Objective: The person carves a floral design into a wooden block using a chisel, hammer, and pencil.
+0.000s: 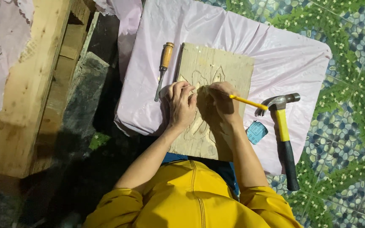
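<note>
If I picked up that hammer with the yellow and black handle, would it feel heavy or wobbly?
The hammer would probably feel top-heavy, since its metal claw head sits at one end of a long handle. It looks stiff, not bendy. The black grip end appears rubbery, so it likely won't slip. Lying flat on the pink sheet, it seems unlikely to roll.

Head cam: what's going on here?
A person in a yellow top bends over a wooden board lying on a pink sheet. The right hand holds a yellow pencil against the board's outlined design; the left hand presses flat beside it. A wooden-handled chisel lies left of the board, a claw hammer and a small blue object to the right.
</note>
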